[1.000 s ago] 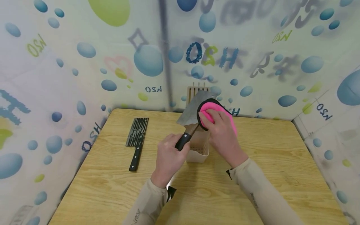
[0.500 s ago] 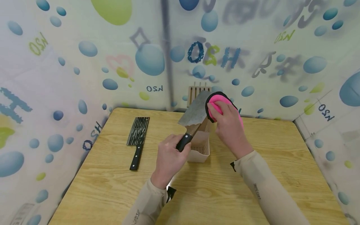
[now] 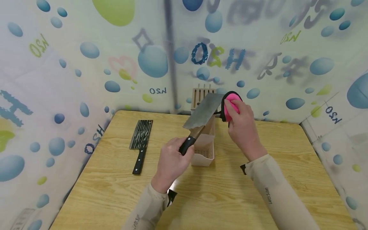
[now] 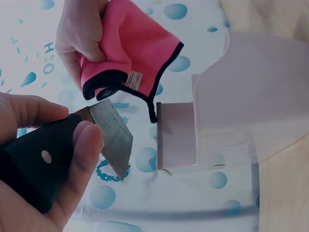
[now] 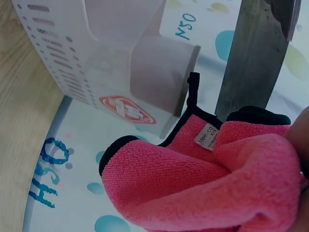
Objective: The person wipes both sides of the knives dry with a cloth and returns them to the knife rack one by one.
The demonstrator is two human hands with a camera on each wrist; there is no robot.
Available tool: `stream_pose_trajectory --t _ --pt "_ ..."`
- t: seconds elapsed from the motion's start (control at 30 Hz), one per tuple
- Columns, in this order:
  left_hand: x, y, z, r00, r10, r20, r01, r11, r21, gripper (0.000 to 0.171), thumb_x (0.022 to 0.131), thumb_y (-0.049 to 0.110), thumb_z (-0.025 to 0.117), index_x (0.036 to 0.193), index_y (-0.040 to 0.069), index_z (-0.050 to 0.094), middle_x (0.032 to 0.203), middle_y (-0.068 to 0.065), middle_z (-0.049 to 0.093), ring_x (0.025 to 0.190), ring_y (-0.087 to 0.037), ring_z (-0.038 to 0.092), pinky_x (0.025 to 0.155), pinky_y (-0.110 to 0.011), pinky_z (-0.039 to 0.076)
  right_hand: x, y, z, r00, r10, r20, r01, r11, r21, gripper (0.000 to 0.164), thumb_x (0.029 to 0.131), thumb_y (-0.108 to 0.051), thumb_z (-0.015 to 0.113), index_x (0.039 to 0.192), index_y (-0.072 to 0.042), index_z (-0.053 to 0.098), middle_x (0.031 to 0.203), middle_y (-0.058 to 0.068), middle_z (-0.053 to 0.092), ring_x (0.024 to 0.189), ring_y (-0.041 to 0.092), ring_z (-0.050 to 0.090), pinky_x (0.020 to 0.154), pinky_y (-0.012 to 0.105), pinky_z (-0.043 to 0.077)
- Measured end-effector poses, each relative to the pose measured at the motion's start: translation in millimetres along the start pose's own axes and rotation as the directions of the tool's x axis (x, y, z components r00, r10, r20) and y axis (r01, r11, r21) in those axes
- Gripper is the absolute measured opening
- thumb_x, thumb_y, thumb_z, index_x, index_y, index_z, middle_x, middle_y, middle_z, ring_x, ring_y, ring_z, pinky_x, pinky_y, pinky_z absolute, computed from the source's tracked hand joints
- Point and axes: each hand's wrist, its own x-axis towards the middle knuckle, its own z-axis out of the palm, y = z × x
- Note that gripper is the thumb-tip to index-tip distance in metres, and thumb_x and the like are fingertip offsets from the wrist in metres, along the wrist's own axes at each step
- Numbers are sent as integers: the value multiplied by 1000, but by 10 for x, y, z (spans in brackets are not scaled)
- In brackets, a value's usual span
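Observation:
My left hand [image 3: 172,159] grips the black riveted handle of a cleaver [image 3: 203,110], whose broad grey blade slants up to the right above the table. In my right hand [image 3: 244,131] is a folded pink cloth [image 3: 232,103] with black edging, pinched between thumb and fingers at the blade's far end. The right wrist view shows the cloth [image 5: 193,183] with a white label and a black loop, overlapping the end of the blade [image 5: 253,58]. The left wrist view has the cleaver handle [image 4: 43,159] between thumb and fingers.
A pale plastic knife holder [image 3: 202,159] with a slotted top stands behind the raised cleaver. On the left of the wooden table [image 3: 100,191] lies a second cleaver [image 3: 141,143], its dark blade streaked with light lines. A patterned curtain [image 3: 129,38] encloses the table.
My right hand has slid the cloth right and up along the blade to its far end, uncovering more of the metal. The left hand with the cleaver has barely moved.

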Motion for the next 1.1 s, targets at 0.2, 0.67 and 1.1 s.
stream_pose_trajectory --t 0.2,0.67,1.1 --pt "72 -11 -81 999 23 31 -25 999 47 7 86 2 68 81 -3 71 65 -7 58 51 -9 43 43 -18 33 -44 78 -59 996 78 34 -78 997 -1 51 88 16 53 137 5 62 126 31 57 114 51 53 100 62 44" --pt "347 9 -275 990 78 120 -94 987 130 32 90 3 64 63 10 47 58 3 37 49 -10 34 45 -22 28 -381 297 45 949 215 232 -200 976 -88 50 88 14 52 136 6 63 126 34 59 107 52 56 99 61 47" --pt "587 30 -400 975 60 213 -97 981 167 41 94 6 59 60 14 38 55 5 33 43 -6 30 41 -22 26 -808 466 289 882 279 380 -248 960 -129 45 89 8 58 134 7 64 128 33 59 108 50 58 99 60 48"
